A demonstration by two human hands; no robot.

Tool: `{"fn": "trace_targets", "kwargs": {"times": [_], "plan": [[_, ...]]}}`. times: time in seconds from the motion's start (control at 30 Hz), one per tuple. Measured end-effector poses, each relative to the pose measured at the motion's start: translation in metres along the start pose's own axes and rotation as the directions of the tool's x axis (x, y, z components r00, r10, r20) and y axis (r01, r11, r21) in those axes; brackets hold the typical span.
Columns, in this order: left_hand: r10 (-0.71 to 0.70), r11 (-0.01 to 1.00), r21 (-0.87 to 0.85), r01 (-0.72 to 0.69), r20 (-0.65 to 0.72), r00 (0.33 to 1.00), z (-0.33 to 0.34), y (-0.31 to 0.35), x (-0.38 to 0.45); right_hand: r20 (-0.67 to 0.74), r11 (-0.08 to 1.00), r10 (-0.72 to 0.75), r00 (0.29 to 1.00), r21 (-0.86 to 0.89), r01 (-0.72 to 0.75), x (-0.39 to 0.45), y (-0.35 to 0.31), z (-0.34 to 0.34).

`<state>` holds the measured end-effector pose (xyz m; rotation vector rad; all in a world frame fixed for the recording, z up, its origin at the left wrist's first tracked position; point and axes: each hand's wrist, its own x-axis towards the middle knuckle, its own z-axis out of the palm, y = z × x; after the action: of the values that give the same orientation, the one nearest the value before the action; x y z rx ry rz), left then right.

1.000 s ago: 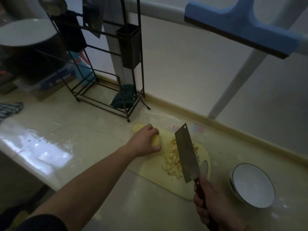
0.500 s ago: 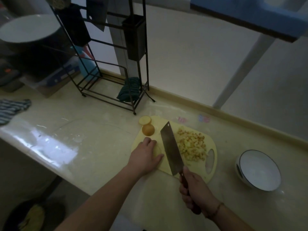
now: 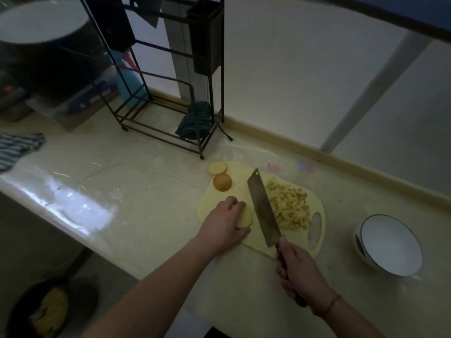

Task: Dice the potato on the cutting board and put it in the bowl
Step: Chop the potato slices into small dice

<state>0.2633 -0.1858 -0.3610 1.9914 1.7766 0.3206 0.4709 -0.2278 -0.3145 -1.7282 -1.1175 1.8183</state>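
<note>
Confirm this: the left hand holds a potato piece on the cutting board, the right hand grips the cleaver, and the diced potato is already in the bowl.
Wrong on the dice. In the head view, the diced potato still lies on the cutting board; the bowl is empty.

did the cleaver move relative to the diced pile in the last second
Yes. The cleaver was lying across the diced pile; now it sits on the pile's left, beside the potato piece under the left hand.

single head view, angled down over counter (image 3: 136, 181), close.
</note>
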Motion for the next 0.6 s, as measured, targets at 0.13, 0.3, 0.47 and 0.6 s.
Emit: {"fn": "trace_targets", "kwargs": {"times": [0.13,0.3,0.47,0.6], "plan": [[0.164,0.969,0.194,-0.150,-0.061,0.985,0.003,-0.002,-0.003,-0.034,0.989,-0.084,0.996,-0.121,0.080,-0.001,0.002,0.010],[0.271,0.948,0.204,-0.246,-0.106,0.957,0.006,-0.007,-0.001,-0.090,0.960,-0.166,0.982,-0.241,0.140,0.007,0.005,0.014],[0.273,0.950,0.192,-0.248,-0.120,0.955,0.006,-0.007,-0.001,-0.104,0.944,-0.204,0.973,-0.286,0.168,0.015,0.008,0.010],[0.263,0.955,0.184,-0.235,-0.146,0.954,0.008,-0.004,-0.002,-0.094,0.890,-0.265,0.960,-0.407,0.206,0.014,0.011,0.012]]}}
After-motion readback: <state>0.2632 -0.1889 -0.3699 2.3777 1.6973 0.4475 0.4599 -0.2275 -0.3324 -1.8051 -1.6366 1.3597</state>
